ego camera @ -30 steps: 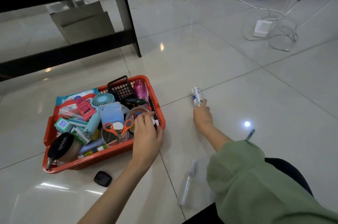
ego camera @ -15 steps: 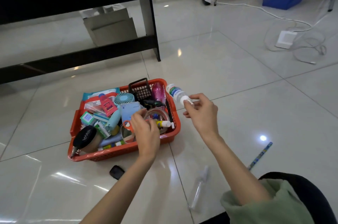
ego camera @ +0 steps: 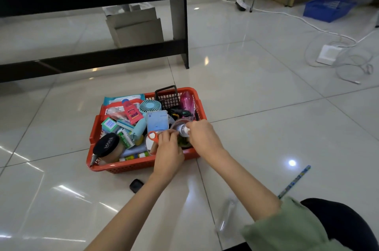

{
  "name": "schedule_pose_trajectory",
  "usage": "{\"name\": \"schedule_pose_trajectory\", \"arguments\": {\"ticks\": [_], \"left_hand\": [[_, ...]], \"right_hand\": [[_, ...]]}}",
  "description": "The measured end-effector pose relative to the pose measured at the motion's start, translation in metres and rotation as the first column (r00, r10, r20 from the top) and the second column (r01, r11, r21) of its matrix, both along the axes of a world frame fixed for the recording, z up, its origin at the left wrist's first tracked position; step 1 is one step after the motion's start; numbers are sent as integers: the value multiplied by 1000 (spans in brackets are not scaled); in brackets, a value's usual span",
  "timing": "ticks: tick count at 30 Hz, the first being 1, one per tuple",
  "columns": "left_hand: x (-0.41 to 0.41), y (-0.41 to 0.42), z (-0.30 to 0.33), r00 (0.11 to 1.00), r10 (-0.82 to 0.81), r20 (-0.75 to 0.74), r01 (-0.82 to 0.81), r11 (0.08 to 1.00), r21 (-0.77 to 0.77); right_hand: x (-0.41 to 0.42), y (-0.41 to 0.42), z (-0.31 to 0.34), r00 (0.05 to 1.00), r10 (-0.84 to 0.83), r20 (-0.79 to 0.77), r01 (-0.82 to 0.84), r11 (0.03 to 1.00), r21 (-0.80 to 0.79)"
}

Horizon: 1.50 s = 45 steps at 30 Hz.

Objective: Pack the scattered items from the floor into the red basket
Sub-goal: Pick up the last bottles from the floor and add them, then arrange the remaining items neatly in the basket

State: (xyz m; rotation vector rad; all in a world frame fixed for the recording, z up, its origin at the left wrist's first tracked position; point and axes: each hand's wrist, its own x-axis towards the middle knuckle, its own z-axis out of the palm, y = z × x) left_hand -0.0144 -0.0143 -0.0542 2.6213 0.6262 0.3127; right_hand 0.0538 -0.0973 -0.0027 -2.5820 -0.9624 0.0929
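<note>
Two hands over the full red plastic basket [ego camera: 141, 165]

The right hand [ego camera: 202, 137] pinches a small white bottle [ego camera: 183, 129] (blue label) above the basket's right corner. The left hand [ego camera: 168, 148] curls beside it; whether its fingers hold anything, I cannot tell.

Red basket, nearly full, on the tiled floor

The basket [ego camera: 143, 165] brims with toiletries and stationery; a small white bottle [ego camera: 183, 129] lies at its right end. A black item [ego camera: 136, 185], clear tube [ego camera: 226, 217] and pencil [ego camera: 295, 181] lie outside on the tiles.
</note>
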Motion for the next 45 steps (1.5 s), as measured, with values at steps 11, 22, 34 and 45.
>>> {"name": "schedule_pose_trajectory", "arguments": {"ticks": [11,22,34,45], "left_hand": [[-18,-40,2,950,-272,153,231,943,239],[-30,-146,-37,707,-251,-661,305,952,-36],[-41,-91,-34,875,-161,-457,-79,883,-463],[-48,-109,-32,924,5,-383,-268,724,-636]], "right_hand": [[29,-68,-15,809,-129,-573,402,833,380],[39,-215,-87,518,-784,-341,580,615,-534],[19,-199,-79,564,-759,-327,557,641,-527],[-38,-126,-100,831,-443,-336,336,882,-331]]}}
